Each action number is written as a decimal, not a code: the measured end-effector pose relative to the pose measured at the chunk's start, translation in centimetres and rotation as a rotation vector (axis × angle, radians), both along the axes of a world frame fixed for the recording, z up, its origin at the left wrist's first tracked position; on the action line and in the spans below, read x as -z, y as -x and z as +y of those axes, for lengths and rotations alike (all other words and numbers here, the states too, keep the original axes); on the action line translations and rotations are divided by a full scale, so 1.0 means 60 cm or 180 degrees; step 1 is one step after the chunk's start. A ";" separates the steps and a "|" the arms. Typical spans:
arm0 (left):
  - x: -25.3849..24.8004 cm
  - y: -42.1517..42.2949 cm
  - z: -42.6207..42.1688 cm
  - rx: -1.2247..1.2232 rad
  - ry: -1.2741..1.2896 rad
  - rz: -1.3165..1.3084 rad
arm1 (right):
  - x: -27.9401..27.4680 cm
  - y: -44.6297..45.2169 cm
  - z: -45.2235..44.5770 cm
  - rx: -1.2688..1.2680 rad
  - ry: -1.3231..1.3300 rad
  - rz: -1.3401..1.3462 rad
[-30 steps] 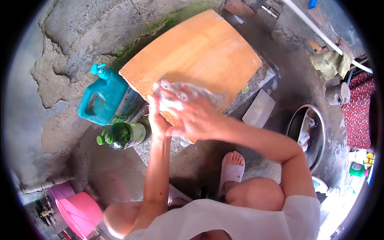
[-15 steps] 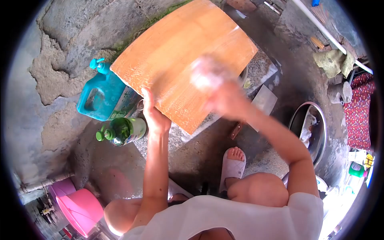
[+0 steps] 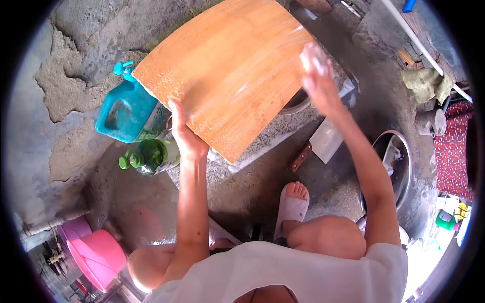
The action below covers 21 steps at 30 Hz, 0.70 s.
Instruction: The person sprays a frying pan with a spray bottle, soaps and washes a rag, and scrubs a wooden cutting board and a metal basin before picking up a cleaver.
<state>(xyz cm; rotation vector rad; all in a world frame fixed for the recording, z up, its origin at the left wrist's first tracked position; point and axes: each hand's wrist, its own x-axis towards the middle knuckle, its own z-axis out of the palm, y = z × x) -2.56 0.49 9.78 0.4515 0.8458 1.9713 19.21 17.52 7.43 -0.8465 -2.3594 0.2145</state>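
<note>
A wet wooden cutting board (image 3: 222, 76) is tilted over a stone block (image 3: 222, 169). My left hand (image 3: 189, 139) grips its lower left edge, thumb on the face and the other fingers hidden beneath. At the board's right edge, my right hand (image 3: 323, 88) is closed around a foamy, pale pink scrubber (image 3: 313, 58) whose exact kind I cannot make out. White suds streak the wood. Below my right forearm a cleaver (image 3: 326, 141) with a brown handle lies on the ground. Part of a round metal rim (image 3: 297, 104) shows under the board.
Left of the board stand a teal jug (image 3: 124, 113) and a green pump bottle (image 3: 154, 154), close to a rough wall (image 3: 96, 45). A metal basin (image 3: 404, 194) is at the right. Pink bucket (image 3: 98, 257) at lower left. My slippered foot (image 3: 293, 207) is on the wet floor.
My right hand has moved the scrubber up and right, from the board's middle to its right edge. The board and my left hand have shifted slightly left and up in view.
</note>
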 end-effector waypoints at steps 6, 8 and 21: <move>0.001 -0.018 0.018 -0.0221 0.0180 0.0085 | -0.016 0.075 -0.192 -0.1243 0.0169 -0.0544; 0.003 -0.013 0.017 -0.0237 0.0246 0.0072 | -0.028 0.067 -0.195 -0.1619 -0.0031 -0.0704; -0.019 -0.051 0.019 0.0260 0.0328 0.0461 | -0.081 0.156 -0.123 -0.1288 0.0619 0.0319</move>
